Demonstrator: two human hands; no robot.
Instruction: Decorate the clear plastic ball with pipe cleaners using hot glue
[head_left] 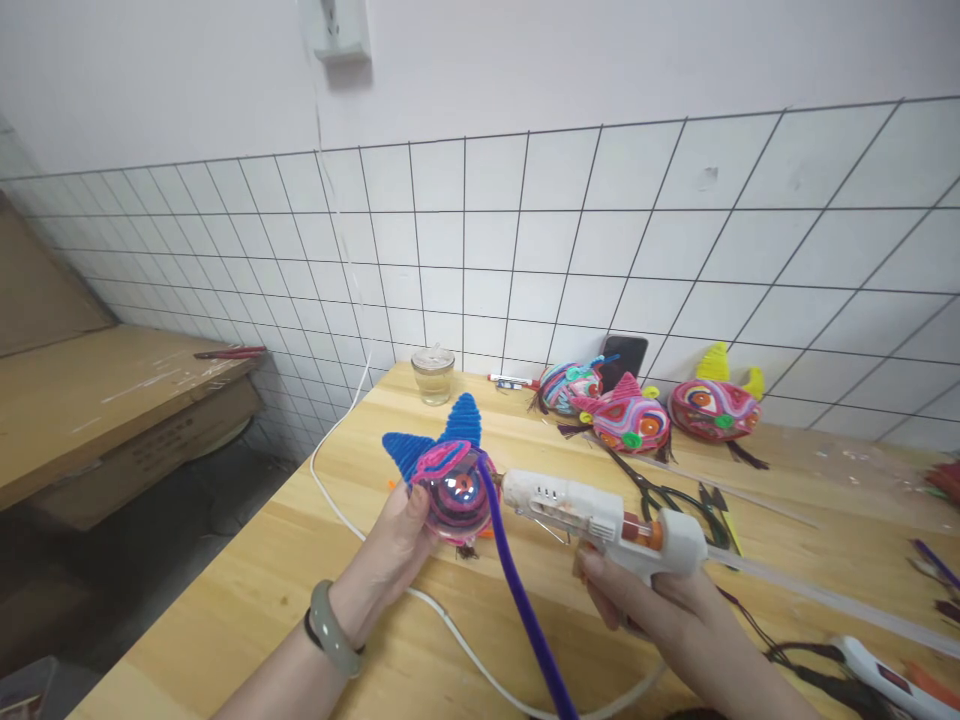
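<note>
Between the fingers of my left hand point(405, 535) is a clear round ornament point(459, 505) covered in pink and purple coils, with an eye and two blue pointed ears on top. A long purple pipe cleaner point(517, 585) hangs from its upper right side down toward me. My right hand point(637, 600) is wrapped round the handle of a white hot glue gun point(592, 510). The gun's nozzle points left and is at the ornament's right side, by the pipe cleaner; whether it touches is unclear. A clear glue stick point(840, 590) sticks out of the gun's back.
Finished-looking coil-covered ornaments point(630, 420) lie at the back right near a dark phone point(624, 360). Scissors point(675, 505) lie behind the gun. A glass of pale liquid point(433, 375) stands at the back edge. A white cable point(450, 625) crosses the wooden table point(247, 580).
</note>
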